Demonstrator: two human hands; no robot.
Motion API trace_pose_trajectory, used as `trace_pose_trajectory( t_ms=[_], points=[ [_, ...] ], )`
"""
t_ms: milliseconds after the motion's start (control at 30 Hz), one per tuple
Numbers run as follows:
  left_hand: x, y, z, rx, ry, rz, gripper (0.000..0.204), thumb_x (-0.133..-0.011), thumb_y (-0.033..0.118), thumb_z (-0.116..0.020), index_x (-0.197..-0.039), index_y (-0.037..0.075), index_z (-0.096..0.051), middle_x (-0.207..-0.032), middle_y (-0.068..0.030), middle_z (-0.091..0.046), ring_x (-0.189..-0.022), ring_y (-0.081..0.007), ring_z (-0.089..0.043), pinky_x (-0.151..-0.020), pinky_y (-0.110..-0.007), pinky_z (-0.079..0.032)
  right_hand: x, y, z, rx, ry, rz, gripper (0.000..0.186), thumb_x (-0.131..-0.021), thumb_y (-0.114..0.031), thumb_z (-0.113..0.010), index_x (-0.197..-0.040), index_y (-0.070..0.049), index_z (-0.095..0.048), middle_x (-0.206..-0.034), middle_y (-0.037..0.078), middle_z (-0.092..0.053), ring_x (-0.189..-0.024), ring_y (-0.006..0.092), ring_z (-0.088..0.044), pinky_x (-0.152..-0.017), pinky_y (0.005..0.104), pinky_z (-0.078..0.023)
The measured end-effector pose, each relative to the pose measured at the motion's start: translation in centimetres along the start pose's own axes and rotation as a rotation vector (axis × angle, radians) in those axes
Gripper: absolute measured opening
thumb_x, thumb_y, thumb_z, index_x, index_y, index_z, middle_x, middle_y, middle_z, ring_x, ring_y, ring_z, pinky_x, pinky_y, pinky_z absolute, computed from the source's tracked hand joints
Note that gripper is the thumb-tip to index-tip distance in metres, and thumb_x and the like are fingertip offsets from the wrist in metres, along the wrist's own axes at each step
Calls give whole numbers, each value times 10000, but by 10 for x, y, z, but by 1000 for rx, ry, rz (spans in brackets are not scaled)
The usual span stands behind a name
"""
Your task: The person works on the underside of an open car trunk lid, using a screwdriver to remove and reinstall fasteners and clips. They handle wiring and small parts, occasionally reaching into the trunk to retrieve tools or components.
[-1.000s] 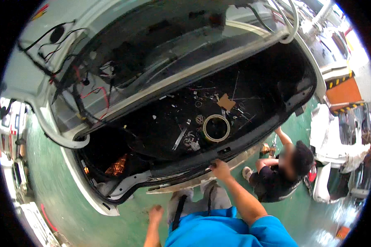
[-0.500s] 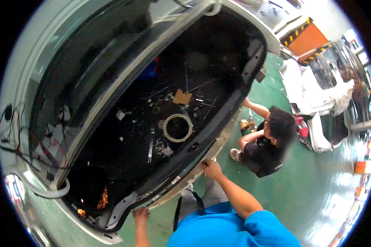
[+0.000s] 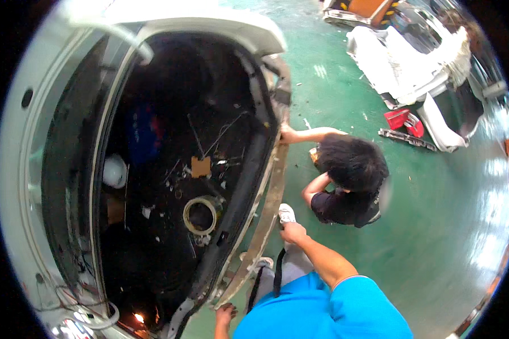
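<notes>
A long, worn beige metal panel (image 3: 273,195) runs along the rear edge of an open car boot. At its near end my left hand (image 3: 225,312) has its fingers curled against the panel's tip. My right hand (image 3: 292,231) is closed just to the right of the panel, above my trouser leg; what it holds, if anything, is hidden. On the far stretch of the panel rests the hand (image 3: 287,134) of a crouching co-worker (image 3: 353,181). Inside the boot (image 3: 169,243) lie a roll of tape (image 3: 212,217), a piece of brown cardboard (image 3: 201,167) and scattered scraps.
White bumper covers (image 3: 393,65) are heaped on the green floor (image 3: 316,85) at the far right, beside a red lamp (image 3: 404,121) and a slim bar (image 3: 407,138). A white helmet-like object (image 3: 115,171) sits at the boot's left. Loose wires (image 3: 68,302) hang at lower left.
My view has turned, so the car appears steeper and farther left. My right hand has come off the panel's edge. The co-worker has leaned down, one hand still on the panel.
</notes>
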State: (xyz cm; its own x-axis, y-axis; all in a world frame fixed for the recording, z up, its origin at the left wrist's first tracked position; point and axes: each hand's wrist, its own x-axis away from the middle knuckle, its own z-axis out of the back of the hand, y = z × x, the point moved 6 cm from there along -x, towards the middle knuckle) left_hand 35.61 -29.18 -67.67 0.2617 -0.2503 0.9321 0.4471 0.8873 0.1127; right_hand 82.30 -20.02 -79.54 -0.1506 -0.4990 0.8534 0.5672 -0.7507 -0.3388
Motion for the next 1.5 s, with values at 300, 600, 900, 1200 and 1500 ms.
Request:
trace_pose_trajectory(
  t_ms=[300,600,900,1200,1500],
  points=[
    [39,81,14,-10,134,-301,372,-921,169,-596,-1224,-48,-589,-974,-119,-693,-767,-190,-659,-647,-298,-506,-5,29,21,-53,43,42,382,-811,-332,-611,-1010,-18,-699,-1036,213,-690,-1011,362,-656,-875,474,-519],
    [49,6,-22,164,165,-285,410,-908,240,-608,-1218,-29,-609,-1032,-132,-702,-845,-207,-690,-755,-333,-529,-47,72,2,-50,142,317,298,-763,-226,-668,-933,16,-709,-811,179,-710,-733,283,-698,-685,378,-542],
    [32,-173,-91,611,201,-25,342,-905,198,-621,-1151,-39,-638,-975,-133,-703,-795,-194,-682,-699,-323,-549,-13,-105,45,-128,370,807,239,-862,-184,-608,-1001,6,-650,-853,193,-669,-754,376,-631,-687,428,-485],
    [97,-356,-233,1081,260,346,328,-894,181,-617,-1144,-28,-652,-962,-118,-709,-778,-177,-682,-671,-315,-553,-187,-283,-54,998,291,638,460,-898,-415,-605,-1138,-25,-642,-961,202,-684,-876,372,-655,-789,469,-522],
    [62,-352,-330,1255,43,368,387,-927,216,-609,-1230,-23,-592,-1042,-146,-692,-863,-226,-682,-734,-348,-548,-250,-285,41,1550,372,777,388,-925,-340,-583,-1171,-42,-617,-960,165,-675,-855,337,-654,-684,459,-529]
  ],
)
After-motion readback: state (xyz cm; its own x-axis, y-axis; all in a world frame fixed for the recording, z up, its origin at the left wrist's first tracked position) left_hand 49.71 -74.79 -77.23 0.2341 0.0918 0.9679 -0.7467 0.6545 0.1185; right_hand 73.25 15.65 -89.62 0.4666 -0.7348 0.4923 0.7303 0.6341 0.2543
